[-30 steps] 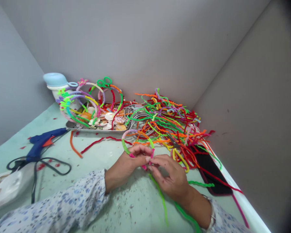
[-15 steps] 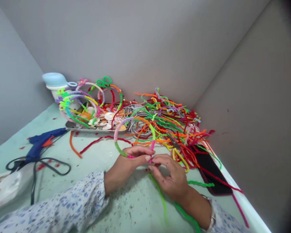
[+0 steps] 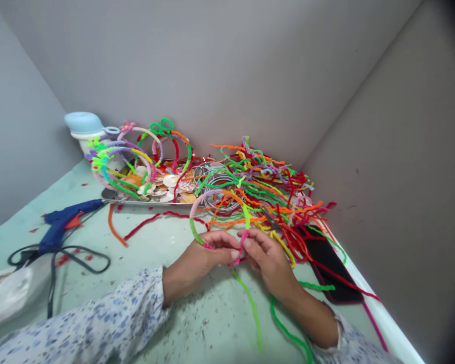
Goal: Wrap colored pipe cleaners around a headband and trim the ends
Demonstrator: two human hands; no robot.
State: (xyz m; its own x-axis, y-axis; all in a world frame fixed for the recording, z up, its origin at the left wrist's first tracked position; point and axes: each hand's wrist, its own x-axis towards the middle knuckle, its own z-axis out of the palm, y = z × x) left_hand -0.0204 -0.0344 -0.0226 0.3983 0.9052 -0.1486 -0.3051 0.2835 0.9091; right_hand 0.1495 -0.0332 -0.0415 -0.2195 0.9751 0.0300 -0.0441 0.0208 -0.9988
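Observation:
My left hand (image 3: 207,253) and my right hand (image 3: 267,258) meet over the pale green table (image 3: 167,242). Both pinch a hoop (image 3: 212,199) wrapped in pink, orange and green pipe cleaner, which arches upward from my fingers. The left hand grips the hoop's left end. The right hand's fingertips close on the pink wrapped end at the right. A long light green pipe cleaner (image 3: 250,303) trails from my fingers toward me over the table.
A big tangle of coloured pipe cleaners (image 3: 265,197) lies beyond my hands. A metal tray (image 3: 114,196) holds shells and finished wrapped hoops (image 3: 136,151). A blue glue gun (image 3: 62,222) with a black cord sits at the left, a black phone (image 3: 326,263) at the right.
The hoop rose and tilted between the frames. My right hand moved up and closer to the left hand, turning its wrist, with the green strand shifting under it.

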